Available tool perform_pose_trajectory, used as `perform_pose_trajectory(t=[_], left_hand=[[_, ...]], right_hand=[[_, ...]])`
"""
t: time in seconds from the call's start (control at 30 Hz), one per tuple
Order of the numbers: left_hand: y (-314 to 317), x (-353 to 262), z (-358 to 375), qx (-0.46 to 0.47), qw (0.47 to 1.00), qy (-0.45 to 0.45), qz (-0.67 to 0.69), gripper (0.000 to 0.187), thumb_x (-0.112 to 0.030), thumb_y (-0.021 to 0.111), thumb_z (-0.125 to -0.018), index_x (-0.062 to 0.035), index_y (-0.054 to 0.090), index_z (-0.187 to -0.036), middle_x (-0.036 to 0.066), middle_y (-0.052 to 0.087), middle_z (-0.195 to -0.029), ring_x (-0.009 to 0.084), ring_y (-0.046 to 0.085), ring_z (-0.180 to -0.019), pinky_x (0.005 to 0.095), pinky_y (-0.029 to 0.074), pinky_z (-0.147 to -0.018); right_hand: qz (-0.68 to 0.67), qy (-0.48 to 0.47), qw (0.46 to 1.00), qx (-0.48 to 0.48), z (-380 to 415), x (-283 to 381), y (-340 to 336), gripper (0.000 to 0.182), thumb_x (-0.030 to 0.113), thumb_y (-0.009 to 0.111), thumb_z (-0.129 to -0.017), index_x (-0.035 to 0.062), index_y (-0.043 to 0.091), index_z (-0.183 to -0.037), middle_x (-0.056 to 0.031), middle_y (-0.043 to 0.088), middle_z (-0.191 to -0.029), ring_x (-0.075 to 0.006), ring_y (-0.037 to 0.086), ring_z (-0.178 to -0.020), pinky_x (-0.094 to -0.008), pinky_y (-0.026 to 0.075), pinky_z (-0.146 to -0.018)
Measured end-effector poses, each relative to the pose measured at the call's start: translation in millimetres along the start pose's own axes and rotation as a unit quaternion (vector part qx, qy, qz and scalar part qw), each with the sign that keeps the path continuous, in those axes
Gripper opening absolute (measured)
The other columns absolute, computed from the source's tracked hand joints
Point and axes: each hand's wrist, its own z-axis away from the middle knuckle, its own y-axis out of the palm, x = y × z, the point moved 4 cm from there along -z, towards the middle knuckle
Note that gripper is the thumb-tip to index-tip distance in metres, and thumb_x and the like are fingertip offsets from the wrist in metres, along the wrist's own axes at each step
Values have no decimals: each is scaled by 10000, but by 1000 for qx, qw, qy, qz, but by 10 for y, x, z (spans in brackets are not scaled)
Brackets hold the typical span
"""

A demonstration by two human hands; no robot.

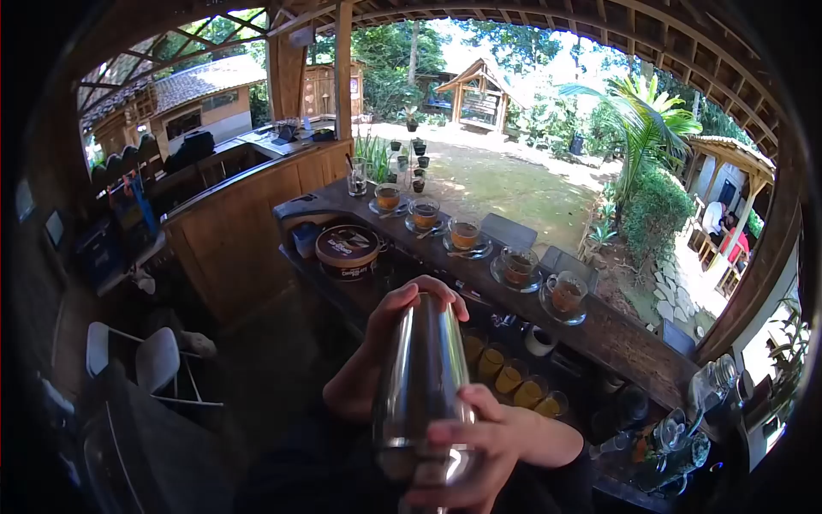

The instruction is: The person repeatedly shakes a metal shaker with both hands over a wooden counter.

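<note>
A shiny metal cocktail shaker (424, 364) is held between both my hands, close in front of me and tilted. My left hand (398, 308) wraps over its narrow far end, fingers curled across the top. Around the wider near end closes my right hand (479, 437), slightly blurred. Beyond the shaker, several glass cups (464, 231) of amber drink stand on saucers (516, 278) in a row along the wooden counter (621, 343). Spoons lie on some saucers. Several glasses (509, 377) of orange-yellow liquid stand on a lower level, partly hidden behind my right arm.
A round brown tub (348, 248) sits at the counter's left, near a tall glass (356, 182). Glass jars and pitchers (672, 437) crowd the right end. Folding chairs (158, 360) stand at left. Chairs (509, 231) line the counter's far side. People sit outside at far right.
</note>
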Motion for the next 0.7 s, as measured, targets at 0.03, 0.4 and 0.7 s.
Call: perform_pose_trajectory(t=[0.03,0.4,0.7], left_hand=[[23,-22,12,-8,1000,18,-13,447,-456,456,-872,-49,556,-1029,178,571,-996,223,581,-875,344,503,-759],[132,714,18,9,988,-21,154,372,-396,475,-883,-67,574,-1025,171,568,-992,324,616,-826,413,525,-760],[-305,1552,-29,-190,965,-42,174,283,-286,507,-920,-109,539,-1138,70,579,-1063,210,585,-996,347,520,-830]], right_hand=[[-15,-7,1000,-2,-5,8,1,627,423,617,-790,208,383,-1330,-5,510,-1252,-358,465,-1200,-627,253,-1006],[-62,15,998,17,48,234,-419,539,247,702,-711,356,505,-1200,-34,529,-1244,-446,443,-1167,-642,294,-952],[-61,439,889,-119,917,-412,-379,660,239,758,-659,190,452,-1241,-149,460,-1288,-454,420,-1171,-546,380,-950]])
